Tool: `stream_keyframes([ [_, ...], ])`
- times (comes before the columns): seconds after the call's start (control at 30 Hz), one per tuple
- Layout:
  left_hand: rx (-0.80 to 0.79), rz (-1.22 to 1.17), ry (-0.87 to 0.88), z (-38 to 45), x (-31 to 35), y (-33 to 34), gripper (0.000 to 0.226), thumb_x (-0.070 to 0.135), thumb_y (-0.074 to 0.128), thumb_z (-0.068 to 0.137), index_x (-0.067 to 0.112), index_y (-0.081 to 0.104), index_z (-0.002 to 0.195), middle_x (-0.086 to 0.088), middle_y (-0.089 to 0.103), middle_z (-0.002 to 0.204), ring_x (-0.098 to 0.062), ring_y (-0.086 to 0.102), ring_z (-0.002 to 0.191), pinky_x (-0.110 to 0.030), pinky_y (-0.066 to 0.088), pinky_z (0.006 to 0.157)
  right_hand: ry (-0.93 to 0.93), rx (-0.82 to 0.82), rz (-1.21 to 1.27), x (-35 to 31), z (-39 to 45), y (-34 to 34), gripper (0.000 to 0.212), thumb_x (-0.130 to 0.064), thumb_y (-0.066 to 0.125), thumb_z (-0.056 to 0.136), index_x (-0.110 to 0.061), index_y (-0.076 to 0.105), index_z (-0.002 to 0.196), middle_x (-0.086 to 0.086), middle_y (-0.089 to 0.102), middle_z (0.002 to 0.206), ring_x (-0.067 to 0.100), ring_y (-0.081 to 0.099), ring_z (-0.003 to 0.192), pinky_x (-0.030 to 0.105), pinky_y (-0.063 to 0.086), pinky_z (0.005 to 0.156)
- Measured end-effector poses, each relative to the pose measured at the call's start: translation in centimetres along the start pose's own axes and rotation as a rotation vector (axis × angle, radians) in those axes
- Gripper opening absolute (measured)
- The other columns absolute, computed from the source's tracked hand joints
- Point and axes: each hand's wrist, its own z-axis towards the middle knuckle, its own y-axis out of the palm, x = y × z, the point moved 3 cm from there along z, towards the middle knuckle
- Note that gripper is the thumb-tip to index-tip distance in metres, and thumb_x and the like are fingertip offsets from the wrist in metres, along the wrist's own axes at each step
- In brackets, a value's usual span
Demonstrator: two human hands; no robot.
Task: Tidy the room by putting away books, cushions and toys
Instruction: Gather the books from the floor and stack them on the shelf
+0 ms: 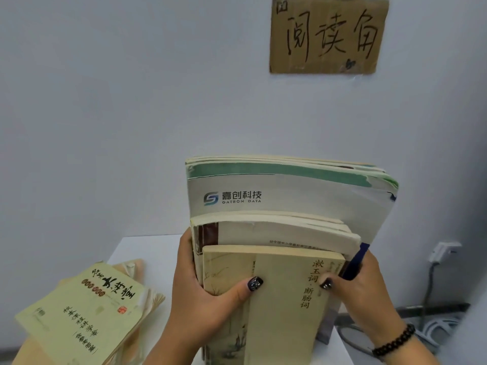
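Observation:
I hold a stack of several books (284, 222) upright on its edge over a white table (147, 248). My left hand (203, 293) grips its left side, thumb across the front cover of a beige book (279, 306) with vertical black characters. My right hand (366, 288) grips the right side, thumb on the same cover. Behind the beige book stand a white book and a taller white booklet (290, 198) with a blue logo. A yellow-green book (81, 312) lies flat on another pile at the table's left.
The pale wall stands close behind the table, with a brown cardboard sign (326, 35) taped high on it. A wall socket (444, 250) with a grey cable (428, 285) is at the right, and more cables lie on the floor below.

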Motion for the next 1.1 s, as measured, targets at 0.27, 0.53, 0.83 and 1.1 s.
stream_keyframes([
  [0.27, -0.091, -0.109, -0.131, -1.8, -2.9, -0.3, 0.083, 0.063, 0.088, 0.043, 0.04, 0.056, 0.115, 0.004, 0.069, 0.11, -0.014, 0.068, 0.101, -0.02, 0.055, 0.075, 0.244, -0.061, -0.082, 4.1, -0.7, -0.1, 0.123, -0.049, 0.092, -0.001, -0.011, 0.059, 0.111, 0.001, 0.074, 0.097, 0.022, 0.069, 0.098, 0.047, 0.059, 0.078],
  [0.53, -0.039, 0.098, -0.296, -4.7, -5.3, -0.7, 0.078, -0.022, 0.071, 0.07, 0.052, 0.062, 0.091, 0.027, 0.068, 0.078, 0.032, 0.051, 0.075, 0.0, 0.044, 0.077, 0.135, 0.108, 0.295, 3.5, -1.2, 1.6, 0.121, -0.036, 0.095, 0.0, 0.0, 0.054, 0.108, 0.012, 0.075, 0.088, 0.024, 0.074, 0.082, 0.033, 0.058, 0.055],
  [0.83, 0.008, 0.016, -0.121, -3.3, -4.7, -0.5, 0.084, 0.05, 0.083, 0.059, 0.011, 0.053, 0.127, -0.006, 0.07, 0.114, -0.02, 0.068, 0.104, -0.029, 0.058, 0.081, 0.031, 0.223, 0.312, 2.8, -1.0, 2.6, 0.108, -0.042, 0.097, 0.016, -0.003, 0.056, 0.108, 0.01, 0.075, 0.096, 0.022, 0.073, 0.091, 0.033, 0.06, 0.063],
  [1.1, -0.044, 0.033, -0.48, -1.6, -1.9, 0.8, 0.056, 0.062, 0.073, 0.063, 0.027, 0.069, 0.107, 0.006, 0.076, 0.099, -0.017, 0.073, 0.09, -0.042, 0.056, 0.083, 0.282, 0.211, 0.043, 2.5, 2.6, 0.7, 0.065, -0.044, 0.089, 0.047, -0.009, 0.07, 0.099, 0.004, 0.076, 0.092, 0.027, 0.072, 0.09, 0.045, 0.059, 0.082],
])
